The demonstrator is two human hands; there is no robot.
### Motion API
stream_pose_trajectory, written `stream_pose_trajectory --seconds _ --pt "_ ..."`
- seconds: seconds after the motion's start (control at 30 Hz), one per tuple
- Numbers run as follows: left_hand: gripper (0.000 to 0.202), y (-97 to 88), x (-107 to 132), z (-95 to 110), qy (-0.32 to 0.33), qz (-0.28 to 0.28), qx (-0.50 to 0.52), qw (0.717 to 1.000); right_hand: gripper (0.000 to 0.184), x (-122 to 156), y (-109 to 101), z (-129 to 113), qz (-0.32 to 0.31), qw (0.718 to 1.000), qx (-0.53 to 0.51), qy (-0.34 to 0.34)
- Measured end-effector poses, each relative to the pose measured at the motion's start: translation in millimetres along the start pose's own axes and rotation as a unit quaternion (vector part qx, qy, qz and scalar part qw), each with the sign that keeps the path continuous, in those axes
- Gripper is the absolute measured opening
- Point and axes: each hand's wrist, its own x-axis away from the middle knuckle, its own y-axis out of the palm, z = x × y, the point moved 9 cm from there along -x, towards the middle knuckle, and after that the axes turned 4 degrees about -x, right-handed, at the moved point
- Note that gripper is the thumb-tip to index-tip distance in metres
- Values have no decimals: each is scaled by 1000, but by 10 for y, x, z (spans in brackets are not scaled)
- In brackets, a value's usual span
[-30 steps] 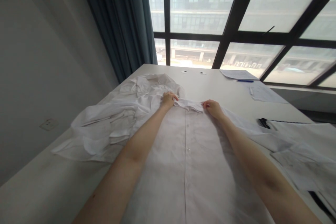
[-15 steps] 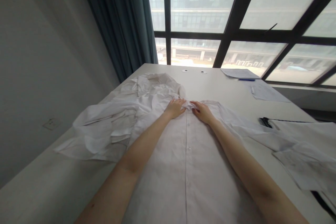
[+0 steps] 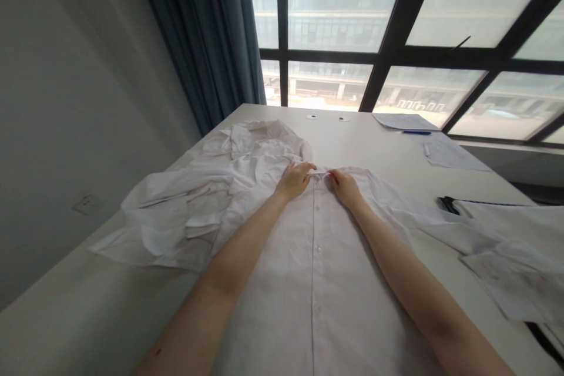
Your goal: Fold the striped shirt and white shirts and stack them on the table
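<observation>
A white button-up shirt (image 3: 291,282) lies front side up on the white table (image 3: 348,144), its collar end away from me. At the collar, my left hand (image 3: 294,181) pinches the left part of the fabric between thumb and fingers. My right hand (image 3: 346,188) grips the collar's right part, fingers closed. A short stretch of collar shows between the two hands. Beyond my left hand, more crumpled white clothing (image 3: 259,144) is heaped on the table. One sleeve (image 3: 449,226) stretches out to the right.
Papers (image 3: 405,121) and a blue pen (image 3: 416,132) lie at the far right. White fabric with a black edge (image 3: 506,217) rests on the right side. A dark blue curtain (image 3: 207,29) and a window (image 3: 335,6) stand behind the table; a wall (image 3: 66,100) is on the left.
My fingers have shifted on the collar: the right hand has moved slightly right and closed into a pinch, and the collar between the hands looks straighter. The shirt's body has stayed in place.
</observation>
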Motion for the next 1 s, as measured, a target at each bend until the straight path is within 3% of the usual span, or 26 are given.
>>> stream_pose_trajectory --seconds 0.37,0.53,0.67,0.77,0.87,1.0 --pt "32 -152 69 76 27 36 -47 998 47 71 -96 -223 -1 997 -1 -82" --pt "30 -149 60 -38 -14 43 -1 999 32 88 -64 -249 -11 995 -7 -94" --pt "37 -116 42 -130 -54 32 14 998 31 91 -37 -198 -13 997 -7 -72" --pt "39 -88 27 -128 -45 26 10 999 36 64 -31 -107 -8 999 9 -39" --pt "38 -15 19 -120 -33 4 -25 999 35 37 22 -13 -27 999 37 -8" --pt "44 79 32 -200 -64 -30 -76 995 41 55 106 118 -64 994 81 36"
